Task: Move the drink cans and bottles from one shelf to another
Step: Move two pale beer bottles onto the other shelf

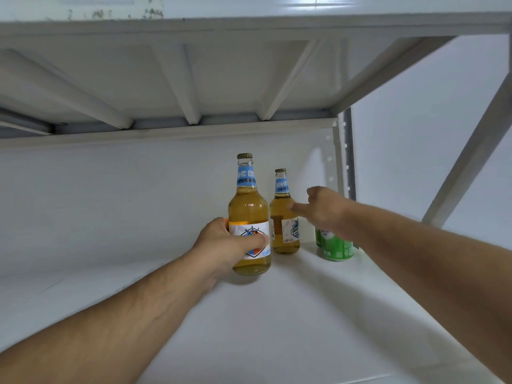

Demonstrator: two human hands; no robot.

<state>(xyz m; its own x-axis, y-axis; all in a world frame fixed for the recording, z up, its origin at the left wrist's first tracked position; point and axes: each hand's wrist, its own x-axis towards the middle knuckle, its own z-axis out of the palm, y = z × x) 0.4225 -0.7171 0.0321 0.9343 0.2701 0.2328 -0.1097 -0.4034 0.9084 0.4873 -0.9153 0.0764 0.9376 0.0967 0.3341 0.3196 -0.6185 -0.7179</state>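
Note:
Two glass bottles of amber drink with blue neck labels stand on the white shelf (291,314). My left hand (224,245) is wrapped around the lower label of the nearer, taller-looking bottle (249,206). The second bottle (282,217) stands just behind and to its right. My right hand (322,207) hovers beside that bottle's shoulder with the thumb stretched toward the glass and the fingers spread; it holds nothing. Below my right wrist stand two green cans (336,246), the rear one mostly hidden.
The underside of the upper shelf (171,79) with its ribs hangs low over the bottles. A perforated upright post (346,151) marks the back right corner, and a diagonal brace (468,159) runs at the right. A white wall closes the back.

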